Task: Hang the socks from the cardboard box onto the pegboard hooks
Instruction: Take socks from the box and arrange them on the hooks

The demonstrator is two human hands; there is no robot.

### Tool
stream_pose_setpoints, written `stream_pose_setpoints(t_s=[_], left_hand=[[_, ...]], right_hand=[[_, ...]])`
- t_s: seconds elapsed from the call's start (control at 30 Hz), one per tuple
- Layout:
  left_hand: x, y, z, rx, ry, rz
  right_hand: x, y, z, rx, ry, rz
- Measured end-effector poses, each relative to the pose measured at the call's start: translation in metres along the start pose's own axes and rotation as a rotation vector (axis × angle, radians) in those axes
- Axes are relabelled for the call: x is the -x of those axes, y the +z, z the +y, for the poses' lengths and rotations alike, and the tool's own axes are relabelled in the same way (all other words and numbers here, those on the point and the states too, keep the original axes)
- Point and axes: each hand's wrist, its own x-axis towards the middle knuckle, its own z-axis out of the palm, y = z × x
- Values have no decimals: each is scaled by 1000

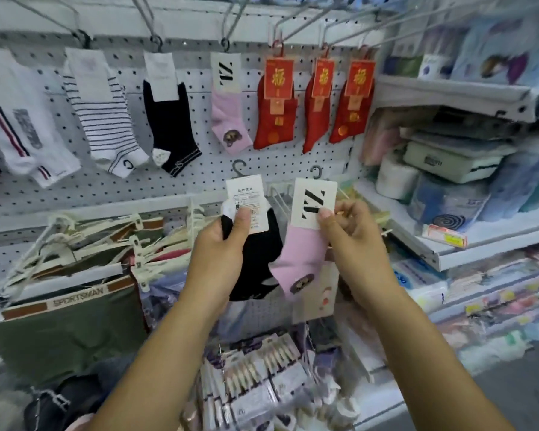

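Note:
My left hand (221, 250) grips a black sock pair (259, 259) by its white card label, thumb pressed on the card. My right hand (352, 241) pinches a pink sock pair (302, 253) by its cream "ZZ" card. Both pairs have small plastic hooks on top and are held in front of the white pegboard (199, 175), below the row of wire hooks (156, 42). On that row hang white, striped, black, pink (229, 119) and three red sock pairs (276, 113). The cardboard box is not in view.
Olive "SPORTSMAN" underwear on clip hangers (66, 293) hangs at lower left. Shelves (448, 244) with towels and packaged goods stand to the right. Packs of small goods (262, 377) hang below my hands. A bare stretch of pegboard lies between the two rows.

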Motion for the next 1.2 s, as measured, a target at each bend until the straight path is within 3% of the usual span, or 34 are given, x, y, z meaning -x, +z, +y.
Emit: stream_pose_setpoints(t_s=[0.37,0.6,0.9,1.2], left_hand=[[-108,-2,66,81,124,143],[-123,-8,85,79,145,259],[-129,-8,82,118,117,353],[-137,-1,77,192,70,394]], right_hand=[[-153,44,-41,13,-194,7],[-231,92,-63,34,-259,-145],[-277,112,-62,-17,-407,-279],[-296,125,-49,27,-394,-371]])
